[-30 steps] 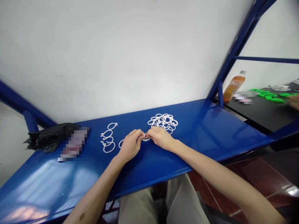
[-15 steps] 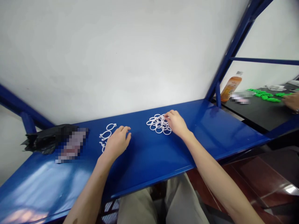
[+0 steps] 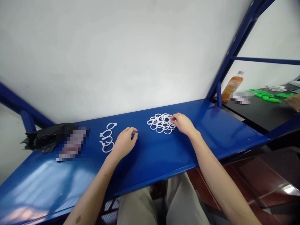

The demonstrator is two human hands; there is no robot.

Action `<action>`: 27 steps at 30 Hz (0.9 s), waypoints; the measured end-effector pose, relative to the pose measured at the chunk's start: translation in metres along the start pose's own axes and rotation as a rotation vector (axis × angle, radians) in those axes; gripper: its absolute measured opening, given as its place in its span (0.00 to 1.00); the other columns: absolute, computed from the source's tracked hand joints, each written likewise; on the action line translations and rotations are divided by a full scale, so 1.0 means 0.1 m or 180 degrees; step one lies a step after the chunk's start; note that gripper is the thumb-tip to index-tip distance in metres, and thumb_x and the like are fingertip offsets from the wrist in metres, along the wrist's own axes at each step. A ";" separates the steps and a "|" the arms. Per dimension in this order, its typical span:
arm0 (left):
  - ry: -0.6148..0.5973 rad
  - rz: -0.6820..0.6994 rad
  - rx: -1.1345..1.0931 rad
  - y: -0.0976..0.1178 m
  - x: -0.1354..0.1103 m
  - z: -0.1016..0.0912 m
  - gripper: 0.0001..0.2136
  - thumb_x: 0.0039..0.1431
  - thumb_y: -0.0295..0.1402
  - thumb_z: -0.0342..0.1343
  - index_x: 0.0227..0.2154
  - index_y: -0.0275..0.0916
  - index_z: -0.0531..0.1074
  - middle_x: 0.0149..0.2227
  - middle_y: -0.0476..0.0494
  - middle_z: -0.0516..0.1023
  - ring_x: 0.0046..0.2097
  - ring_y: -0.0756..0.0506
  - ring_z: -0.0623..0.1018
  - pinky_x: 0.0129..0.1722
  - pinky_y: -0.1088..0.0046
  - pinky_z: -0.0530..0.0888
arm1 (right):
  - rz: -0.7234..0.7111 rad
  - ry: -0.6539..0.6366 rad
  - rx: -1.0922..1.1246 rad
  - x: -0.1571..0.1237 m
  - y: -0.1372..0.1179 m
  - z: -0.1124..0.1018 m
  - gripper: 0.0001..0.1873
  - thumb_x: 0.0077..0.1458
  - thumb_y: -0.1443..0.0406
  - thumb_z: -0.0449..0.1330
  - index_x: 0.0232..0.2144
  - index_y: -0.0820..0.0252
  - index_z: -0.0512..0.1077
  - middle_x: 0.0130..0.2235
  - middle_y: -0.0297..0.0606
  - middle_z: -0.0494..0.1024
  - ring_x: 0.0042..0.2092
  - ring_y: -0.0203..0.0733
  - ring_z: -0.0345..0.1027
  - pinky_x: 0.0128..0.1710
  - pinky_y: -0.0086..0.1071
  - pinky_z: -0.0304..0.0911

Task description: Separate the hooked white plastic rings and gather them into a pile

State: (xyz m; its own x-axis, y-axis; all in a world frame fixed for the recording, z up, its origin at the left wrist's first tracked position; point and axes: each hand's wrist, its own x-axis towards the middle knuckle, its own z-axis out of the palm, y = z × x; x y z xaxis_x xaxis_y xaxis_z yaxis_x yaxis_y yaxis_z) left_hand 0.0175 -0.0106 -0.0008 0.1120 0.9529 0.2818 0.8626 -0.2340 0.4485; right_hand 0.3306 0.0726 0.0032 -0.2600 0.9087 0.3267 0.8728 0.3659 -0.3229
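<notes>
A pile of thin white rings (image 3: 160, 127), like curtain rings with small eyelets, lies on the blue table (image 3: 154, 150). At the pile's right edge my right hand (image 3: 184, 123) has its thumb and fingers closed on one white ring (image 3: 172, 125), which is partly hidden by the fingertips. To the left, several more white rings (image 3: 107, 147) lie in a loose column, some overlapping. My left hand (image 3: 125, 140) is between the two groups, just right of the column, fingers loosely bent and thumb apart. Nothing is visible in it.
A black plastic bag (image 3: 47, 137) and a blurred-out packet lie at the table's left. The blue frame (image 3: 219, 75) stands at the right. Beyond it, a dark table (image 3: 257, 114) holds an orange drink bottle (image 3: 232, 87), green pieces (image 3: 264, 95) and another person's hand (image 3: 294, 102).
My left hand has moved right, uncovering more of the left rings. My right hand has shifted slightly right and down, and a ring at the pile's edge now lies farther right.
</notes>
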 end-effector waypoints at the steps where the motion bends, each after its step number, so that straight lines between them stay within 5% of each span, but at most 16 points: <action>1: 0.0020 0.0020 -0.0153 0.00 0.01 0.00 0.10 0.63 0.35 0.48 0.41 0.41 0.73 0.41 0.42 0.79 0.38 0.43 0.78 0.44 0.64 0.74 | 0.0012 -0.0031 0.0035 0.00 0.00 0.00 0.05 0.58 0.71 0.61 0.35 0.58 0.75 0.39 0.38 0.76 0.40 0.41 0.70 0.39 0.32 0.62; 7: 0.0195 0.0190 -0.0265 -0.08 0.03 -0.06 0.14 0.58 0.25 0.44 0.39 0.42 0.74 0.42 0.42 0.79 0.43 0.42 0.78 0.46 0.64 0.74 | -0.0001 0.0045 0.0135 0.00 -0.02 -0.01 0.03 0.59 0.69 0.61 0.35 0.57 0.75 0.38 0.37 0.76 0.39 0.41 0.70 0.38 0.32 0.62; 12: -0.0220 0.0276 0.0305 -0.18 0.00 -0.05 0.17 0.52 0.22 0.47 0.39 0.43 0.76 0.43 0.40 0.78 0.46 0.38 0.75 0.49 0.60 0.71 | -0.0086 0.0342 0.0054 -0.01 -0.04 0.00 0.04 0.61 0.67 0.60 0.35 0.56 0.76 0.38 0.39 0.77 0.41 0.44 0.68 0.40 0.36 0.64; 21: -0.0453 -0.0075 0.0244 -0.13 0.00 -0.07 0.05 0.60 0.34 0.52 0.31 0.44 0.72 0.30 0.47 0.77 0.33 0.44 0.76 0.34 0.69 0.67 | -0.0359 0.0919 0.0162 0.00 -0.19 -0.01 0.10 0.65 0.60 0.58 0.35 0.57 0.76 0.38 0.42 0.78 0.44 0.50 0.64 0.46 0.43 0.64; 27: -0.0225 -0.0344 -0.0090 0.01 0.01 -0.04 0.07 0.61 0.39 0.52 0.30 0.45 0.67 0.26 0.51 0.77 0.30 0.45 0.76 0.31 0.71 0.65 | -0.0901 0.0950 0.0578 -0.08 -0.52 0.06 0.10 0.67 0.61 0.55 0.36 0.58 0.74 0.39 0.41 0.78 0.44 0.47 0.65 0.47 0.41 0.65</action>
State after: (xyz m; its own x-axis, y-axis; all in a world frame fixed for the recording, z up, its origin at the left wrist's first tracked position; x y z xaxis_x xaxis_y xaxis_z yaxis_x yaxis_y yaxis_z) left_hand 0.0162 -0.0105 0.0032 0.0544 0.9839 0.1705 0.8573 -0.1336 0.4971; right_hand 0.2850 0.0481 0.0119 -0.3243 0.6796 0.6580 0.6910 0.6452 -0.3259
